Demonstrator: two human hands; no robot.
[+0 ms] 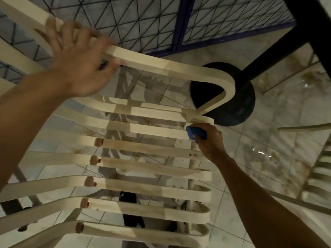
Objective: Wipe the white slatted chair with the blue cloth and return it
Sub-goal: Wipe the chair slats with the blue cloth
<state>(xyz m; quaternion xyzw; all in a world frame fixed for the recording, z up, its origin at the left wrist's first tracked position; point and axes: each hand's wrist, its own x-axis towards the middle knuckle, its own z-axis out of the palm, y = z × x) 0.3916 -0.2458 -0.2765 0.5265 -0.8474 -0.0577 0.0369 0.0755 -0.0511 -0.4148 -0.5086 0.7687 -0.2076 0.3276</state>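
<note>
The left hand (77, 61) comes in closest, its forearm filling the near side. Its fingers are draped over the curved upper rail (161, 63) of the white slatted chair (143, 188) with the thumb tucked beneath, so it grasps that rail, though motion blur softens the fingers. The chair is tipped up between the two arms, and its slats (152, 129) run across from under the left wrist to the right hand (209, 140). That hand is clenched round the blue cloth (196, 133), which is bunched into a wad and pressed against the end of a slat just below the looped bend of the rail.

The chair looks like moulded plastic. I judge it light enough to steady with one hand, stiff along the thick rail and a little springy in the thin slats. Its smooth surface could turn slippery if the cloth is damp. The rail under the left hand and the loop just beyond the right hand seem the soundest places to hold, while a single slat would flex. The cloth is soft and takes the shape of each edge.

Beyond the right hand's knuckles sits a black round base (238, 104) with a black post (286, 51) rising from it — both on a stained tiled floor (268, 133). Past the left fingertips stands a wire grille (143, 24).
</note>
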